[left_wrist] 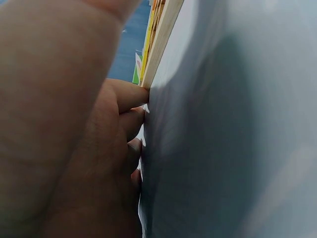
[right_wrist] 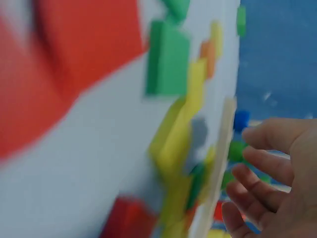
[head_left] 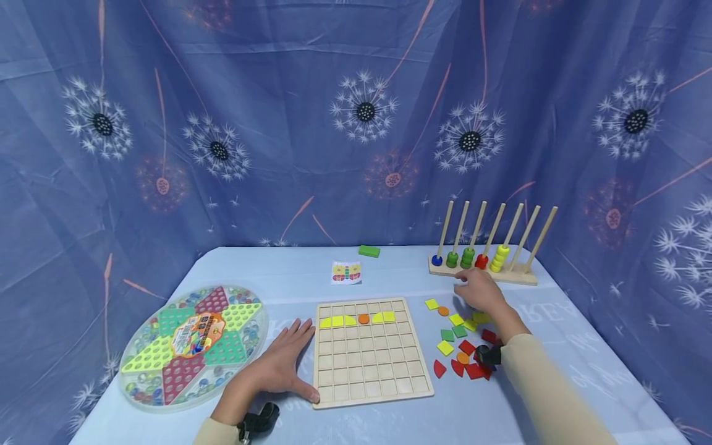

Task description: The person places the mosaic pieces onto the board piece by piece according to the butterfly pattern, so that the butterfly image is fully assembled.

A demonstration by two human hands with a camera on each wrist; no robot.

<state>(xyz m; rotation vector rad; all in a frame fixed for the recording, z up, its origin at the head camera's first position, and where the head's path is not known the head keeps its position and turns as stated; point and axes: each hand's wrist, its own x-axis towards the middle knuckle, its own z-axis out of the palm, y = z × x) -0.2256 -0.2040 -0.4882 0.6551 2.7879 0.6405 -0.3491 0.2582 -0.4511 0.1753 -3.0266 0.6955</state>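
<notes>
My left hand point(head_left: 283, 361) lies spread on the table, its thumb on the near left corner of a wooden grid board point(head_left: 356, 358) and its fingertips beside the left edge. A row of the board holds yellow pieces point(head_left: 337, 321) and an orange disc point(head_left: 364, 319). In the left wrist view, the fingers point(left_wrist: 130, 94) meet the board's side. My right hand point(head_left: 481, 290) hovers in front of the bead stacker point(head_left: 517, 277), fingers loosely bent. In the right wrist view nothing shows between the fingers point(right_wrist: 270, 171). Below it lie loose yellow squares point(head_left: 445, 348), green squares point(head_left: 447, 335) and red pieces point(head_left: 439, 369).
A round Chinese checkers set point(head_left: 238, 355) with marbles lies at the left. Behind the board are a butterfly picture card point(head_left: 346, 272) and a green block point(head_left: 369, 251). A blue patterned curtain point(head_left: 289, 123) hangs behind the table.
</notes>
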